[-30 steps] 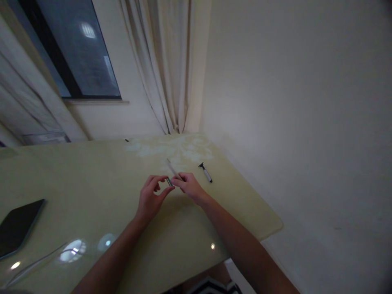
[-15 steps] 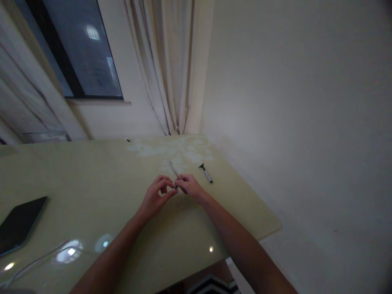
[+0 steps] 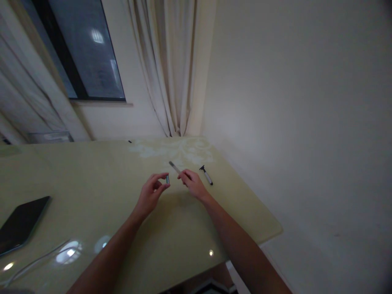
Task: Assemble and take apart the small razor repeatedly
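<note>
My left hand [image 3: 151, 190] pinches a small teal-and-dark piece that looks like a razor cartridge [image 3: 167, 179], upright between thumb and fingertips. In my right hand [image 3: 192, 182] is a slim, pale toothbrush [image 3: 175, 167], its darker head pointing up and to the left. A narrow gap separates the brush from the cartridge. Just right of my right hand lies a razor handle [image 3: 207, 175], black at the T-shaped end and grey along the grip. Fine detail on the brush and cartridge is too small to make out.
The pale, glossy table [image 3: 92, 175] meets the wall on the right. A dark tablet-like slab [image 3: 23, 224] rests at the left, with a white cable [image 3: 39, 258] in front of it. Near the back edge is a small dark object [image 3: 130, 141].
My hands have moved apart. My left hand has shifted left with the cartridge, which now shows its side. My right hand has drawn slightly right and up with the toothbrush.
</note>
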Demonstrator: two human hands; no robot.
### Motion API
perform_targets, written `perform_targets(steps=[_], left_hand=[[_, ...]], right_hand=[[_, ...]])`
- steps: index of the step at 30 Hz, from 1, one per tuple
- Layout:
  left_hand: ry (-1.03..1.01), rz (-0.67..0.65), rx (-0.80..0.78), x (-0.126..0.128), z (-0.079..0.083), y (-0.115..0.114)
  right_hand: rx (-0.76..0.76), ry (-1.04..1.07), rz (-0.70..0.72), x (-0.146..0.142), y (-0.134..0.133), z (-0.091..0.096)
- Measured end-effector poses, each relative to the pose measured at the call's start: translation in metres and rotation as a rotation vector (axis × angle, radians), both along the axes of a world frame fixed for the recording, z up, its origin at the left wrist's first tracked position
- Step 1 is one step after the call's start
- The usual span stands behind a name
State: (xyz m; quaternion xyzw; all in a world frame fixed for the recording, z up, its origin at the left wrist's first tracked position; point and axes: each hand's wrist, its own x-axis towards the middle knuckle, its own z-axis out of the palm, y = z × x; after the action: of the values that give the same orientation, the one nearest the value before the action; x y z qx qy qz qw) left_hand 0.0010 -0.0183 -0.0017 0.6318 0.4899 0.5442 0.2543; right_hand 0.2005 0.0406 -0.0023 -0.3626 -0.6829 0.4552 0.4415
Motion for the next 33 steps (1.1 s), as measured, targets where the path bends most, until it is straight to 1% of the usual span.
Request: perform_targets(steps=[3, 6, 8, 9, 12, 13, 16, 17, 20, 21, 24, 26, 30, 33], left_hand=[[-0.038, 0.050, -0.056, -0.008, 0.002, 0.002], [-0.065, 0.087, -0.080, -0.013, 0.003, 0.003], [-0.080, 0.089, -0.085, -0.015, 0.002, 0.003], [-0.085, 0.084, -0.086, -0.015, 0.002, 0.003], [-0.086, 0.076, -0.082, -0.014, 0.001, 0.004], [-0.084, 0.075, -0.082, -0.014, 0.001, 0.004], [-0.082, 0.070, -0.089, -0.014, 0.000, 0.003], [-0.083, 0.071, -0.090, -0.014, 0.000, 0.003], [-0.093, 0.079, -0.090, -0.013, 0.000, 0.003], [-0.098, 0.078, -0.093, -0.013, 0.000, 0.003], [-0.122, 0.071, -0.099, -0.014, 0.000, 0.003], [-0.142, 0.083, -0.092, -0.015, 0.001, 0.003], [-0.134, 0.118, -0.087, -0.015, 0.003, 0.002], [-0.103, 0.106, -0.092, -0.015, 0.004, 0.001]], right_hand=[[0.255, -0.195, -0.053, 0.009, 0.002, 0.000], [0.498, -0.381, -0.012, 0.013, 0.000, 0.002], [0.585, -0.474, 0.000, 0.014, 0.000, 0.003], [0.604, -0.508, -0.020, 0.014, 0.000, 0.003], [0.609, -0.531, -0.114, 0.013, 0.001, 0.002], [0.615, -0.518, -0.106, 0.012, 0.001, 0.001], [0.633, -0.484, -0.013, 0.010, 0.001, -0.002], [0.624, -0.486, -0.015, 0.010, 0.001, -0.004], [0.581, -0.500, -0.115, 0.008, 0.002, -0.006], [0.578, -0.490, -0.127, 0.008, 0.002, -0.007], [0.569, -0.419, -0.047, 0.007, 0.001, -0.007], [0.522, -0.381, -0.011, 0.006, 0.001, -0.008], [0.440, -0.374, -0.068, 0.006, 0.003, -0.009], [0.429, -0.316, -0.010, 0.005, 0.003, -0.010]])
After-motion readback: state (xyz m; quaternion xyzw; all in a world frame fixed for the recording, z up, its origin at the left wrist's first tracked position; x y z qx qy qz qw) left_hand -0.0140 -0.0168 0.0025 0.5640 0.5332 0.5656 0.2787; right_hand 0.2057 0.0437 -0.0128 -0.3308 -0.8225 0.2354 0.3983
